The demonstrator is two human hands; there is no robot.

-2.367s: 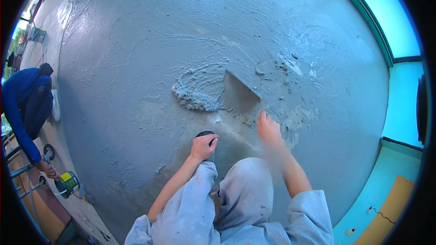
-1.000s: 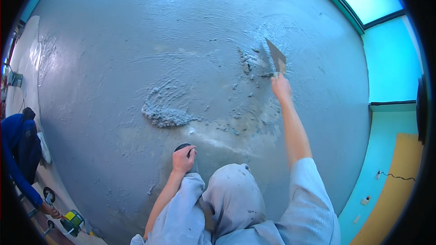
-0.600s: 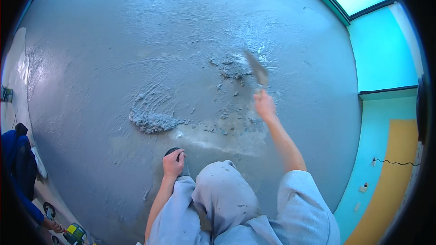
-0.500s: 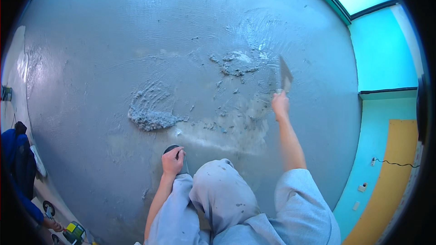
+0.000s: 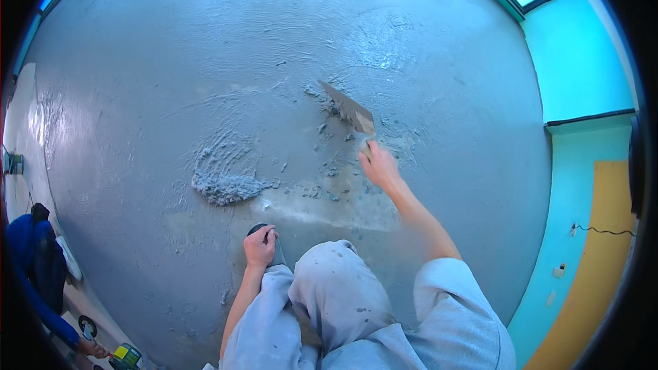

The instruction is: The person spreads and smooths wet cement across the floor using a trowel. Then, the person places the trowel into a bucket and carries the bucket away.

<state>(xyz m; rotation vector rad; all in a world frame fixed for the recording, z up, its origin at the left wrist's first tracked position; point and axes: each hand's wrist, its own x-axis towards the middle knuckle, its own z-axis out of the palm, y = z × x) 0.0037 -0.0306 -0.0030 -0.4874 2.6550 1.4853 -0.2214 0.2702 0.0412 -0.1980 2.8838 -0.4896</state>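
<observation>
My right hand (image 5: 380,166) is wrapped round the pale handle of a trowel (image 5: 348,106), its long metal blade angled up and to the left. The blade lies against clumps of wet grey mortar (image 5: 332,105) on the floor. My left hand (image 5: 260,247) is closed beside my knee, over the dark rounded toe of my shoe (image 5: 256,227); whether anything is in its fingers is hidden. A larger rough heap of mortar (image 5: 229,188) sits ahead of it, with curved trowel marks behind the heap.
Smoothed wet grey floor (image 5: 137,109) spreads around me, with a barer, lighter patch (image 5: 329,209) before my knee (image 5: 336,281). A turquoise wall (image 5: 579,185) with a tan panel (image 5: 596,247) runs along the right. At the left edge a person in blue (image 5: 31,247) holds a green-and-yellow tool (image 5: 125,356).
My right hand has swung the trowel leftward, from the right side onto the mortar clumps, and the pale smear there has been wiped over. My left hand stays in place.
</observation>
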